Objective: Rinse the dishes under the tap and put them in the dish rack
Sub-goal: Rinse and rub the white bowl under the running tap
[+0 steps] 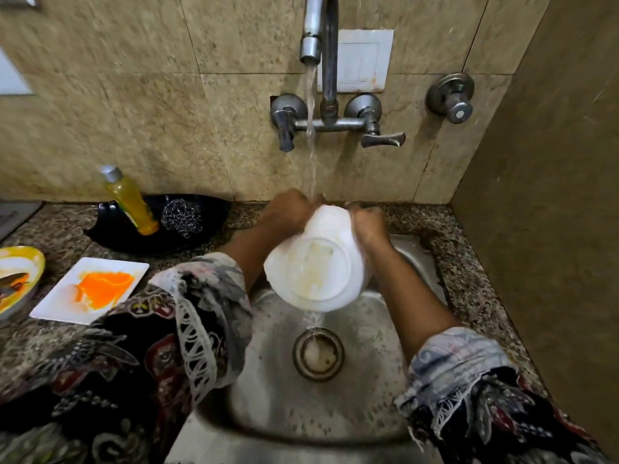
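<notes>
Both hands are gripping a white bowl (315, 262) over the steel sink (415, 259), tilted so its base ring is facing the camera and its mouth is pointing toward the far wall. The left hand (288, 209) is clasping the bowl's far left side and the right hand (366, 222) is closing around its far right side; what the bowl holds inside cannot be told, since only its underside is showing. Water (311, 128) is running from the tap (315, 38) down onto the bowl's far edge between the two hands, and more is spilling off the bowl's near edge into the drain (318, 354), where it is pooling a little.

On the granite counter (60, 242) to the left, a black dish (114, 232) is holding a yellow bottle (132, 202) of liquid, leaning to the left, with a steel scrubber (182, 217) just beside it on the right. Nearer the camera, a white rectangular plate (63, 296) is carrying an orange smear. At the far left edge of the view, a yellow-rimmed plate (31, 262) is sitting with dark food remains on it, only partly in view.
</notes>
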